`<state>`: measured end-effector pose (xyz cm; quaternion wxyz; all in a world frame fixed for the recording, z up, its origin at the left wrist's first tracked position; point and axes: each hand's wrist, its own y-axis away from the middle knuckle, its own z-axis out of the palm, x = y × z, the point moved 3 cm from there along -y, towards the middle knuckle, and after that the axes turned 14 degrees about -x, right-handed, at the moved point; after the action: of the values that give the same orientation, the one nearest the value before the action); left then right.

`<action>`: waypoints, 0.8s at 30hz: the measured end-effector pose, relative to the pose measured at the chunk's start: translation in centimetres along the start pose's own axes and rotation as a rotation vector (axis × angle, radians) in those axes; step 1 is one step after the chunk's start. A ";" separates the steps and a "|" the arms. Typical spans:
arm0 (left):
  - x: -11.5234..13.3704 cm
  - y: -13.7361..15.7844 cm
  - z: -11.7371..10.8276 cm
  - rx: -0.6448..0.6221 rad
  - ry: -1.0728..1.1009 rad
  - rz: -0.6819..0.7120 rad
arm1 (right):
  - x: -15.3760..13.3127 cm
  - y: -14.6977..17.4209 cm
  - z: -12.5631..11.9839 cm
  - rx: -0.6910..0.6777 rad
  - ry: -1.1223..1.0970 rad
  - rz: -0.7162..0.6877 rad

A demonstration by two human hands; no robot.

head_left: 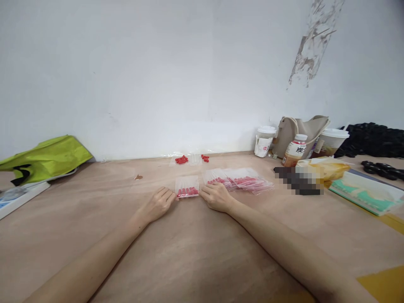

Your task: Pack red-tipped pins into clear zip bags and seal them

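Head view. Both hands lie palm-down on the wooden table (195, 252). The left hand (159, 204) and right hand (217, 196) flank one small clear bag (187, 186) holding a row of red pieces. The fingertips of each hand touch or nearly touch the bag's near corners; the fingers are loosely extended, not curled, and grip nothing. Whether they press the bag's edge cannot be told.

Progress, as a judgement: the bag between the fingers appears filled, its red pieces lined up along the near edge. Just beyond the right fingers, a fanned stack of filled bags (240, 180) counts as finished work. Farther beyond the fingertips, near the wall, loose red pieces (182, 159) and empty clear bags (195, 159) remain, so some work is probably left.

Orientation: the bag lies flat. The row of pieces runs left to right, from one set of fingertips to the other; each piece points away from the person. The bag's opening appears to face the wall.
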<state>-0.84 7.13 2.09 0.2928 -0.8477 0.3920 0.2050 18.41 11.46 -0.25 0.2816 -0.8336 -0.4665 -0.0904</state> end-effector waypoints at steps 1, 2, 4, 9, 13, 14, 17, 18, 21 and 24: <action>-0.1 0.2 0.0 -0.008 0.021 0.010 | 0.0 0.1 0.0 0.004 -0.006 0.001; -0.2 0.3 -0.1 -0.020 0.047 0.017 | 0.1 0.2 0.0 0.009 -0.016 -0.002; -0.7 0.5 -0.4 -0.055 0.121 -0.019 | 0.4 0.6 -0.4 0.017 -0.049 -0.016; -0.8 -1.0 -1.6 -0.150 0.386 -0.277 | 3.6 1.7 -3.4 -0.039 -0.193 0.117; 1.1 -4.0 0.0 -0.311 0.473 -0.302 | 5.9 2.2 -5.2 -0.211 -0.143 0.190; 1.4 -4.5 0.6 -0.369 0.493 -0.310 | 6.0 2.2 -5.3 -0.263 -0.108 0.170; 1.5 -4.6 2.1 -0.530 0.561 -0.304 | 5.6 2.1 -4.8 -0.352 -0.009 0.154; 1.2 -4.2 2.3 -0.563 0.579 -0.300 | 5.3 2.0 -4.5 -0.355 0.014 0.163; -0.7 -1.4 2.3 -0.614 0.606 -0.338 | 4.4 1.6 -3.3 -0.327 0.049 0.179; -3.3 2.8 2.4 -0.627 0.593 -0.393 | 3.5 1.3 -2.2 -0.295 0.071 0.197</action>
<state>-5.28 9.04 1.24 -0.0687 -0.9752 0.2102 0.0032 21.65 12.31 2.54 0.1802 -0.9037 -0.3542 -0.1593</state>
